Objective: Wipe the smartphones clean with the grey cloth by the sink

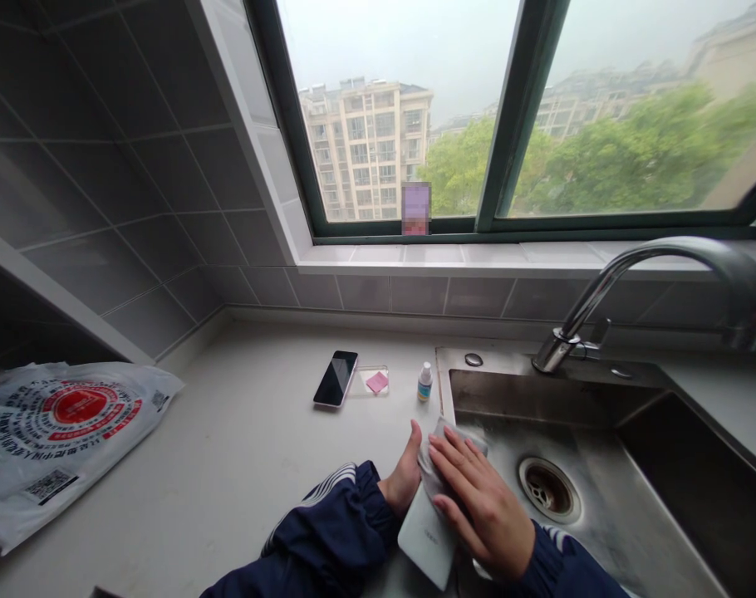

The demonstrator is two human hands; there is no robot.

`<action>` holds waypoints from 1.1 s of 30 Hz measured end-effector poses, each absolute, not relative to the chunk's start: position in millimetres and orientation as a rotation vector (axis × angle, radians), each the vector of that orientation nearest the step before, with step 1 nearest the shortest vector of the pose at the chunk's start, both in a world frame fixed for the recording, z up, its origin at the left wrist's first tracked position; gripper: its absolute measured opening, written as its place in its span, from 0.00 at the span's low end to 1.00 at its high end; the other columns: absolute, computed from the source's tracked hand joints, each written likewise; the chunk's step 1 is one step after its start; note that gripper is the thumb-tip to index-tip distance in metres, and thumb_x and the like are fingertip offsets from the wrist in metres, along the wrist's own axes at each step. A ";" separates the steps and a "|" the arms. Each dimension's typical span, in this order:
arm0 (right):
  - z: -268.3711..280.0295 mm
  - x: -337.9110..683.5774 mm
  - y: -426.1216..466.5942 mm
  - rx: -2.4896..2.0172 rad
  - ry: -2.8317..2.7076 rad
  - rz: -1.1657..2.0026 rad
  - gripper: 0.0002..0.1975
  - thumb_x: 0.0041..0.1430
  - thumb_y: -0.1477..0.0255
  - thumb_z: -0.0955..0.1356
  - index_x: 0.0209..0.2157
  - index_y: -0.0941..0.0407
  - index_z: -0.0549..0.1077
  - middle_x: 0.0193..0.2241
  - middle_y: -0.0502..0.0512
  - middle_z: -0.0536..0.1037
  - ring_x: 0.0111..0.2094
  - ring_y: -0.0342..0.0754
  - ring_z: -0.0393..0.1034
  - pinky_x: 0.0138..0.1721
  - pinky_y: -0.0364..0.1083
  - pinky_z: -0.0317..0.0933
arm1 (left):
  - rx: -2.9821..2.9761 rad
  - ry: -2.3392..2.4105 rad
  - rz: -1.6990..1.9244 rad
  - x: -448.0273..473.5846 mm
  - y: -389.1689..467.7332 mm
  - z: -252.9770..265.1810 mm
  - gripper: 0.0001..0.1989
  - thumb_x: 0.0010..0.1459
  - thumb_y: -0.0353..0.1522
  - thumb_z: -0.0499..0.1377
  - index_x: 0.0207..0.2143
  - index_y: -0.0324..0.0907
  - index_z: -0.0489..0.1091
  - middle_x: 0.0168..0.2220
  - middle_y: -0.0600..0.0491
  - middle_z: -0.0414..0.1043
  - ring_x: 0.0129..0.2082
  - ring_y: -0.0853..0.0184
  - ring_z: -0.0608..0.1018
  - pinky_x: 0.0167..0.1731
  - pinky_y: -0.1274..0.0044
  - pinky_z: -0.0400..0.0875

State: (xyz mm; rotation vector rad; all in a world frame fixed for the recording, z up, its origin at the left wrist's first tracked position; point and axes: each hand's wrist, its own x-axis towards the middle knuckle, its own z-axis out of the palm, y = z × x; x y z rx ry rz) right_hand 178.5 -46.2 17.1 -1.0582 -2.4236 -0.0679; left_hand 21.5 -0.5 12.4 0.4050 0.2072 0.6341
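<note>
White phone (424, 536) under, seemingly, cloth-wiping right hand (481, 507)

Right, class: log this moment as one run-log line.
left hand: holds white phone | right hand: presses grey cloth onto it | place: by sink | nearby: black phone, small bottle

Soft grey daylight enters through the window (508, 116) at twelve o'clock, leaving the tiled wall (104, 166) at ten o'clock dim, edges bowed, trees outside blurred.
</note>
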 end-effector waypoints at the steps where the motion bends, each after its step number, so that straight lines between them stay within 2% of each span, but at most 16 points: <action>1: 16.8 180.3 -44.4 -1.081 -2.399 -0.076 0.30 0.65 0.70 0.62 0.65 0.61 0.53 0.65 0.60 0.55 0.66 0.61 0.43 0.60 0.61 0.53 | 0.426 0.185 0.632 21.7 -0.6 14.1 0.41 0.56 0.57 0.47 0.57 0.34 0.64 0.58 0.39 0.65 0.64 0.56 0.58 0.64 0.68 0.40; 7: 15.1 180.6 -42.9 -1.143 -2.312 -0.063 0.29 0.65 0.71 0.62 0.65 0.61 0.54 0.65 0.62 0.55 0.66 0.61 0.43 0.60 0.62 0.53 | 0.463 0.154 0.617 22.7 -1.1 18.8 0.39 0.55 0.56 0.52 0.60 0.40 0.61 0.62 0.45 0.59 0.67 0.58 0.52 0.65 0.70 0.39; 11: 18.6 175.1 -48.4 -1.052 -2.365 0.000 0.29 0.63 0.70 0.64 0.64 0.59 0.56 0.64 0.59 0.56 0.66 0.62 0.43 0.61 0.62 0.51 | 0.400 0.166 0.574 22.6 -0.9 8.3 0.40 0.53 0.58 0.51 0.55 0.35 0.66 0.57 0.42 0.65 0.65 0.59 0.57 0.64 0.72 0.40; 14: 19.7 173.6 -49.2 -1.012 -2.432 0.023 0.31 0.63 0.69 0.64 0.65 0.59 0.54 0.64 0.59 0.56 0.66 0.62 0.44 0.62 0.62 0.51 | 0.371 0.226 0.589 22.5 -0.1 2.4 0.38 0.52 0.58 0.51 0.50 0.35 0.70 0.52 0.42 0.70 0.63 0.61 0.61 0.64 0.74 0.42; 20: 9.4 177.7 -43.2 -1.205 -2.330 0.019 0.32 0.65 0.69 0.62 0.67 0.61 0.47 0.66 0.63 0.50 0.65 0.62 0.47 0.59 0.61 0.56 | 0.406 0.266 0.641 24.4 4.5 5.5 0.35 0.61 0.52 0.47 0.58 0.32 0.63 0.55 0.40 0.68 0.62 0.59 0.62 0.64 0.69 0.44; 24: 5.5 180.5 -40.9 -1.202 -2.292 0.041 0.31 0.66 0.69 0.62 0.67 0.58 0.48 0.66 0.61 0.51 0.65 0.61 0.48 0.59 0.61 0.57 | 0.383 0.279 0.644 26.2 7.2 6.3 0.35 0.62 0.50 0.44 0.60 0.33 0.61 0.57 0.41 0.66 0.62 0.59 0.62 0.64 0.69 0.43; 28: 6.5 181.6 -39.5 -1.253 -2.200 0.053 0.31 0.66 0.69 0.61 0.67 0.58 0.48 0.66 0.61 0.52 0.66 0.61 0.45 0.59 0.63 0.55 | 0.453 0.264 0.638 26.5 5.6 12.5 0.34 0.62 0.50 0.45 0.60 0.35 0.60 0.56 0.42 0.68 0.61 0.58 0.65 0.63 0.68 0.45; 31: 6.9 183.9 -38.1 -1.267 -2.088 0.109 0.29 0.66 0.69 0.61 0.66 0.57 0.51 0.65 0.60 0.55 0.66 0.61 0.45 0.60 0.64 0.54 | 0.514 0.297 0.528 23.7 1.9 22.6 0.37 0.59 0.54 0.44 0.60 0.38 0.61 0.52 0.41 0.71 0.57 0.54 0.69 0.60 0.63 0.51; 33: 7.2 186.1 -37.3 -1.246 -1.999 0.198 0.26 0.66 0.69 0.61 0.64 0.56 0.57 0.63 0.59 0.60 0.64 0.59 0.51 0.60 0.61 0.56 | 0.545 0.336 0.437 20.6 -0.7 29.0 0.41 0.56 0.58 0.44 0.59 0.37 0.63 0.48 0.39 0.74 0.52 0.51 0.72 0.58 0.61 0.55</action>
